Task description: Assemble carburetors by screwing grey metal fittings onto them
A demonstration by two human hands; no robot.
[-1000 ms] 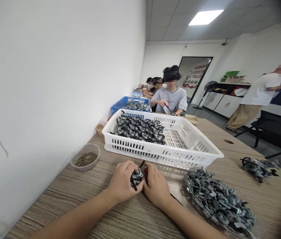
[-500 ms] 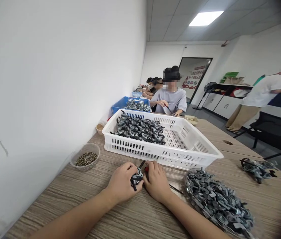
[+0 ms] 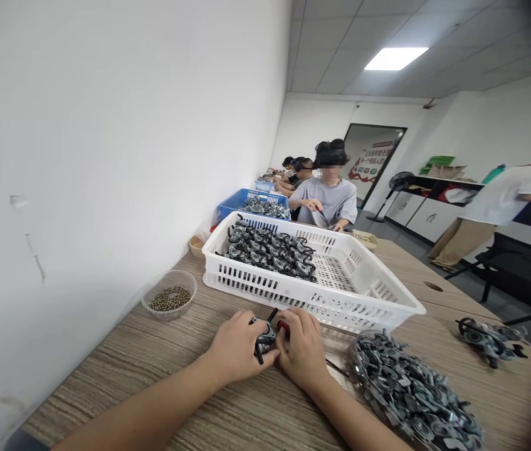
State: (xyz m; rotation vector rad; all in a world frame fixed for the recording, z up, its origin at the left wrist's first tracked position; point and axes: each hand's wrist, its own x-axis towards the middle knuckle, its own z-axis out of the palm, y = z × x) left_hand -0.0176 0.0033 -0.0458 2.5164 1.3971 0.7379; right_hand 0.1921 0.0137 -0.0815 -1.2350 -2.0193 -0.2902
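From the head camera, both forearms run in from six o'clock and meet at the middle of the counter (image 3: 162, 376). The left hand (image 3: 237, 346) lies knuckles up, fingers curled tight around a small black-and-grey metal part (image 3: 264, 338) that sits on the wood between the two hands. The right hand (image 3: 303, 349) presses in from three o'clock, fingers closed over a red-handled tool (image 3: 283, 326), its thin dark shaft poking out toward the heap of grey parts (image 3: 410, 391) at four o'clock. At twelve o'clock, just beyond the hands, stands the white basket (image 3: 340, 307) with finished pieces. A bowl of screws (image 3: 170, 299) sits at ten o'clock. Another person (image 3: 328, 200) works further down.
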